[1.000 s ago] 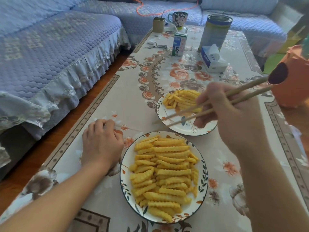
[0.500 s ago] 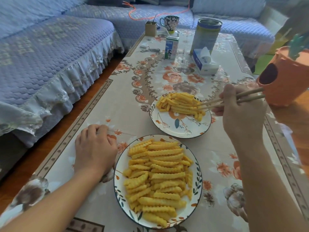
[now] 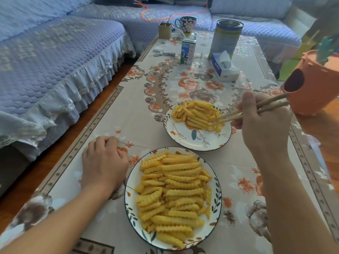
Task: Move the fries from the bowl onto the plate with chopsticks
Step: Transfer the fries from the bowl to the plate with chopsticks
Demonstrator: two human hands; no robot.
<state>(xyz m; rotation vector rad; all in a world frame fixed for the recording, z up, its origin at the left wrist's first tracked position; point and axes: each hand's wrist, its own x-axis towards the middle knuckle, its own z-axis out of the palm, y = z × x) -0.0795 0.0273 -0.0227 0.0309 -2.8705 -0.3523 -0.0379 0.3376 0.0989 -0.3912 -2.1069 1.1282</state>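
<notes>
While the right hand [image 3: 264, 125] pinches the chopsticks [image 3: 245, 111] between curled fingers, their tips rest close together in the fries [image 3: 197, 114] heaped on the far plate [image 3: 198, 143]; whether a fry sits between the tips cannot be told. Left hand [image 3: 103, 162]: fingers curled under, holding nothing, resting on the table [image 3: 128, 110] just left of the bowl [image 3: 128, 197]. Bowl: near, well short of the chopstick tips, piled with crinkle fries [image 3: 174, 191]. Handling, judged: fries light, fairly stiff, ridged so less slippery, liable to snap or slide if squeezed hard at an end. Best hold: across the middle, tips square to the fry's length. Most fries remain in the bowl.
</notes>
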